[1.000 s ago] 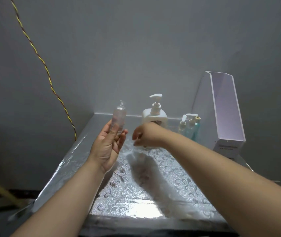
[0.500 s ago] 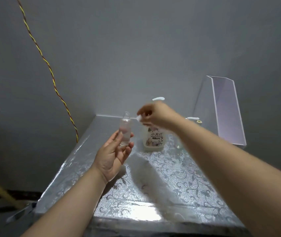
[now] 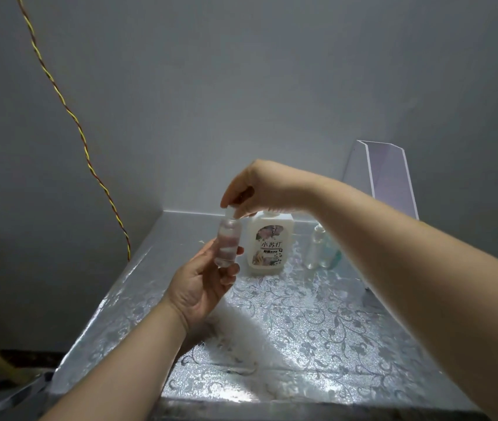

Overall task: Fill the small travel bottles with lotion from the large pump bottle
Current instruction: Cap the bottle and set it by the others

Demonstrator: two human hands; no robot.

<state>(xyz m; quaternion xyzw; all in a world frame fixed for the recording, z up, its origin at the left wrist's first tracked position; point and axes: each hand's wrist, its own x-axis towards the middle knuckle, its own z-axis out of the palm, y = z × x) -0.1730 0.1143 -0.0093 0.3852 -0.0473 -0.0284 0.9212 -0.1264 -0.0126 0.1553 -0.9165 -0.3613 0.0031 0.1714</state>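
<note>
left hand (image 3: pixel 202 284): palm up, fingers curled round the small clear plastic travel bottle (image 3: pixel 228 244), grasping it upright in the air over the far left of the table.
right hand (image 3: pixel 255 189): at 12 o'clock of the held bottle, thumb and fingertips pinching a small pale cap (image 3: pixel 230 211) at the bottle's neck; can't tell if the cap is seated or only touching.
bottle contents: pale bands show through the wall, fill level unclear.
large white pump bottle with floral label (image 3: pixel 270 244): upright on the table, just beside the held bottle at its 3 o'clock; pump head hidden behind the right hand.
spare bottles: clear small bottle (image 3: pixel 317 247) and teal small bottle (image 3: pixel 332 253), upright, close together, at 3 o'clock of the pump bottle; tops hidden by the right forearm.
table with silver floral-embossed cover (image 3: pixel 302 329): carries the standing bottles.
tall white open-topped box (image 3: pixel 390 177): at the table's 2 o'clock corner.
yellow-red twisted cord (image 3: pixel 68 110): hangs down the wall at 10 o'clock.
</note>
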